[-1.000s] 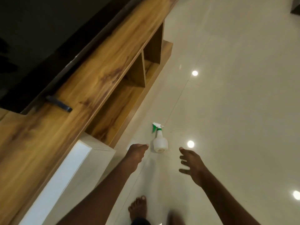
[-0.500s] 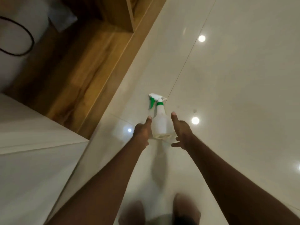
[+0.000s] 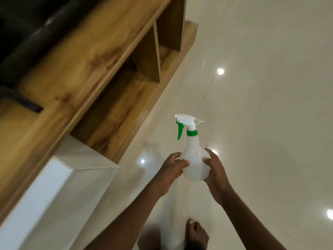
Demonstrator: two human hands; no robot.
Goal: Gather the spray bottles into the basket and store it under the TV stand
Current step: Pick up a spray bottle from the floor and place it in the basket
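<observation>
Item: TV stand [image 3: 75, 69], wood, open shelves, left of the bottle. Item: left hand [image 3: 173, 168], fingers clasped on the bottle's left flank. Item: spray bottle [image 3: 195, 159], white with green trigger, upright, held above the floor [image 3: 270, 105]. Item: right hand [image 3: 215, 170], clasped on its right flank. Basket: not in view. Risk: smooth rounded body may slip from the side grip and drop on the hard tile.

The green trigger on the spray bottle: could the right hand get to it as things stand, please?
Probably not yet: the right hand is cupped around the spray bottle, as is the left hand. The green trigger is unobstructed, but on the left side.
</observation>
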